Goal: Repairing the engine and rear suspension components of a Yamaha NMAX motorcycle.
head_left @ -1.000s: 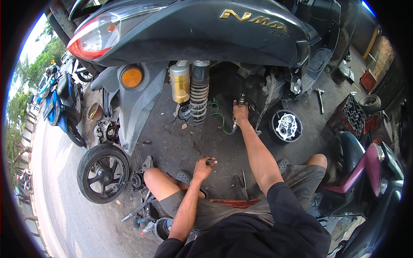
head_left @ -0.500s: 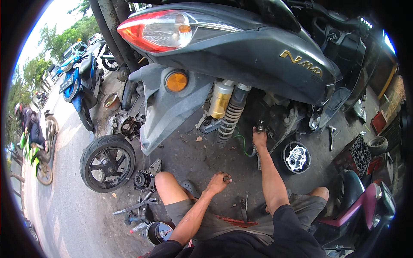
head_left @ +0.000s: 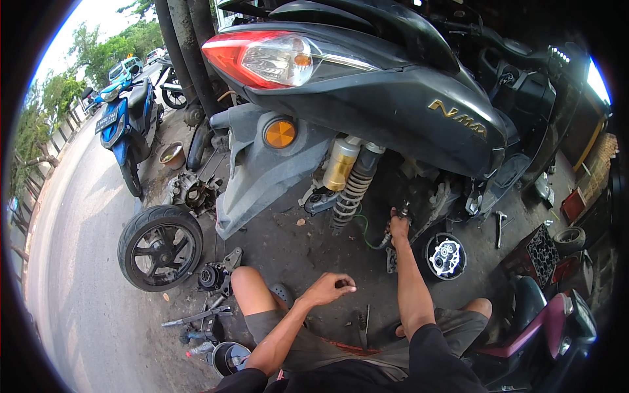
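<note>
My right hand (head_left: 398,229) is wrapped round an air tool (head_left: 403,211), with a green hose (head_left: 372,243) running from it. It is under the rear of a dark grey scooter (head_left: 393,85), to the right of the spring shock absorber (head_left: 352,190) with a gold canister. Lower down, in front of my left knee, my left hand (head_left: 327,289) is raised with its fingers curled toward the thumb. What lies between those fingers, if anything, cannot be made out. A black tub (head_left: 430,265) with a pale metal casing cover (head_left: 445,257) stands right of my right forearm.
A removed wheel (head_left: 161,249) lies at left beside engine parts (head_left: 192,191) and a hub assembly (head_left: 213,276). A basin (head_left: 223,357) sits by my left elbow. Slim hand tools (head_left: 364,326) lie between my legs. At right are a wrench (head_left: 500,229) and a pink scooter (head_left: 534,331).
My view has shifted slightly. The right hand has turned a little with the air tool. The left hand has rotated, its fingers now pointing right. A passing motorcycle has gone from the road.
</note>
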`<move>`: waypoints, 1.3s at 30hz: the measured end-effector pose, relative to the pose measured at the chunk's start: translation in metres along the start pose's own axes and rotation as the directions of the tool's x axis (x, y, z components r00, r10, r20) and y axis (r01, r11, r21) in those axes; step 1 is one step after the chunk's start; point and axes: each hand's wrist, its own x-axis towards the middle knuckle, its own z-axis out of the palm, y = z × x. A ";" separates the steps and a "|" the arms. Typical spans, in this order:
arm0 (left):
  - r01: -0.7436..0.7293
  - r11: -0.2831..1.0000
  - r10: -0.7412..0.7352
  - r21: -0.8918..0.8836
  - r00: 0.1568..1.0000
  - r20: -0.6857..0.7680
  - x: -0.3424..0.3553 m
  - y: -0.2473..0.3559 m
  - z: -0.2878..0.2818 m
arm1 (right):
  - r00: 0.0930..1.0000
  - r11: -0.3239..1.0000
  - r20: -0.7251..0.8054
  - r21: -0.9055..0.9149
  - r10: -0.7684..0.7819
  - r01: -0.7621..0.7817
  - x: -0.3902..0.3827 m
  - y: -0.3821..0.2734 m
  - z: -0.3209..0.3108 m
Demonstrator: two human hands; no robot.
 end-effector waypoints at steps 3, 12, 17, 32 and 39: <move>-0.578 0.783 0.503 -0.230 0.806 -0.312 -0.054 0.099 -0.046 | 1.000 1.000 -0.024 -0.002 0.007 -0.007 0.001 0.003 -0.006; -0.785 -0.088 0.741 -0.613 0.360 -0.567 -0.162 0.306 -0.062 | 0.999 0.998 0.030 0.059 -0.027 0.025 -0.041 -0.013 0.002; -0.525 -0.289 0.671 -0.801 0.485 -0.560 -0.142 0.307 -0.034 | 0.991 0.991 0.027 -0.012 -0.133 0.134 -0.096 0.047 0.083; -0.840 -0.186 0.435 0.510 -0.536 -0.724 -0.178 0.273 -0.021 | 1.000 0.986 0.016 0.163 0.020 -0.023 -0.029 0.017 -0.011; -0.511 0.563 0.709 0.650 -0.106 -0.698 -0.126 0.117 -0.029 | 0.994 0.968 -0.061 0.240 0.092 -0.075 -0.020 0.026 -0.021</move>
